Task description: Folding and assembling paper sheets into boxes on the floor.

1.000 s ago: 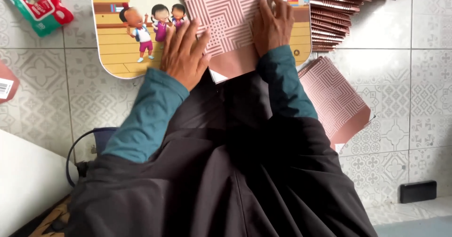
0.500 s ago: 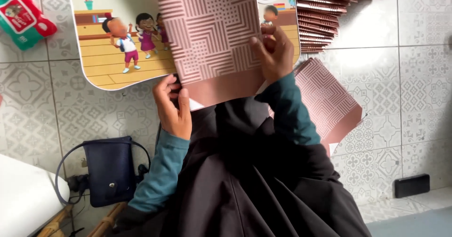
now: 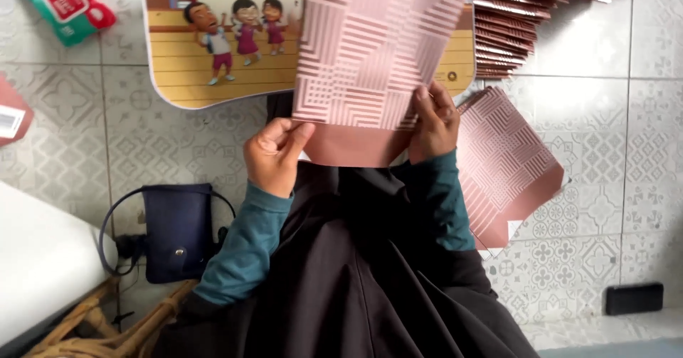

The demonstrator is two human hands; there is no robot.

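- The pink paper sheet printed with pale geometric line blocks is lifted off the small table with a cartoon picture of children on its top, its plain brownish lower band hanging over the table's near edge; held there, the sheet's bottom margin faces the person and is easy to work.
- The left hand is curled nearly into a fist, thumb pressed against the sheet's lower left corner, so it pinches that corner just off the table's near edge.
- The right hand grips the sheet's lower right side, fingers spread over the printed face, apparently steadying the paper against the left hand's pull.
- A fanned stack of the same pink sheets lies past the table's right end, within reach as a supply.
- One folded pink patterned piece rests on the tiled floor to the table's right, set apart from the stack.
- A dark blue pouch with a strap sits on the floor nearer the person than the table's left end.
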